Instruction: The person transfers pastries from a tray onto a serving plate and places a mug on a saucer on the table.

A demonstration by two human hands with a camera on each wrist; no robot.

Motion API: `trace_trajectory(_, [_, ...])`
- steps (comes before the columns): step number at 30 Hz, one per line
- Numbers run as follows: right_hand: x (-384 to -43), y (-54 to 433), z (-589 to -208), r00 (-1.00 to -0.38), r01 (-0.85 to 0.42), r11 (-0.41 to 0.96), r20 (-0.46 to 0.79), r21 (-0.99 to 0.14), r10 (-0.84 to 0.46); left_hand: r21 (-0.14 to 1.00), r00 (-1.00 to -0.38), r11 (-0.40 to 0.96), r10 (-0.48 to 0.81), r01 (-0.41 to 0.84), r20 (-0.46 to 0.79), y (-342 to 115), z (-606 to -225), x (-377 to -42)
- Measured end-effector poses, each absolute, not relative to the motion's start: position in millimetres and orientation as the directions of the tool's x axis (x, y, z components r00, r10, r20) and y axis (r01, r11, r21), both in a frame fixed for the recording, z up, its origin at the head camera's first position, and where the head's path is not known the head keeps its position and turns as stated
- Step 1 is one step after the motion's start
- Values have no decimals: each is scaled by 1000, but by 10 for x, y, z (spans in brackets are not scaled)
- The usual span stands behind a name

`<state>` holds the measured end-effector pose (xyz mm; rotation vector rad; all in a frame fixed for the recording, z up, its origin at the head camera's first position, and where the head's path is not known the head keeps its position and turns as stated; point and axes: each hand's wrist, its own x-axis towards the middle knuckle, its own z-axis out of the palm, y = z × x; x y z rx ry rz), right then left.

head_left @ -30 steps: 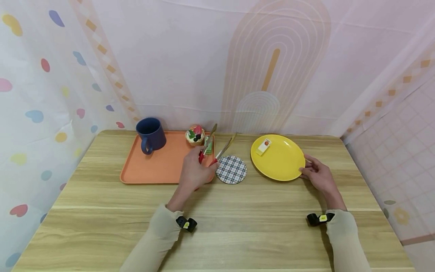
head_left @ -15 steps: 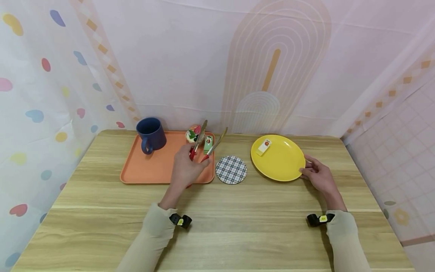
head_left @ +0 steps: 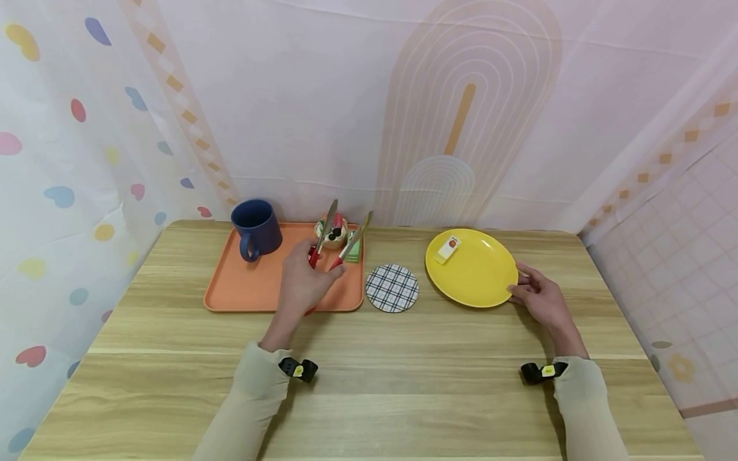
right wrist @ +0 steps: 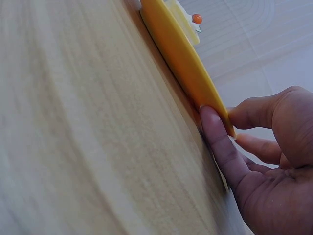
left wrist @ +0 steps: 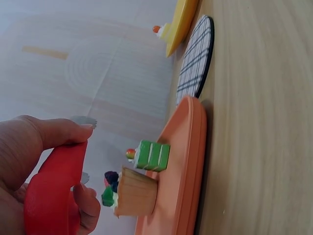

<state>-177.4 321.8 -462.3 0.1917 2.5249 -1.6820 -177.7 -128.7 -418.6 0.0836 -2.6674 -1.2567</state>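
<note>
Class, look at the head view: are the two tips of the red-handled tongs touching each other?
No: the red-handled tongs in the left hand are spread open, one tip plainly apart from the other.

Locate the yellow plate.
The yellow plate is right of centre in the head view, between the plaid coaster and the right hand, which holds its edge.

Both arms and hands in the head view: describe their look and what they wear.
Long, cream sleeves end short of the left hand and right hand, both ungloved. At each sleeve's end sits a small black device with a yellow label, its markings too small to read.
</note>
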Motion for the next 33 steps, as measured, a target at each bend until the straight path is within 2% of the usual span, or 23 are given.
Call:
trace_trajectory(11, [-1781,3219,-4632,-986,169,386,-161,-907,52,776,-976,630,-172,-6,132,-1389,-4182,-1810])
trace_trajectory(18, [-1776,3212,-4618,-986,164,387,-157,-907,52,760,-969,650,-179,12,169,-1458,-4214,-1828])
trace_trajectory(33, [-1772,3216,-4618,-986,167,384,-160,-908,51,741,-978,671,-179,-41,108,-1560,-4275,-1869])
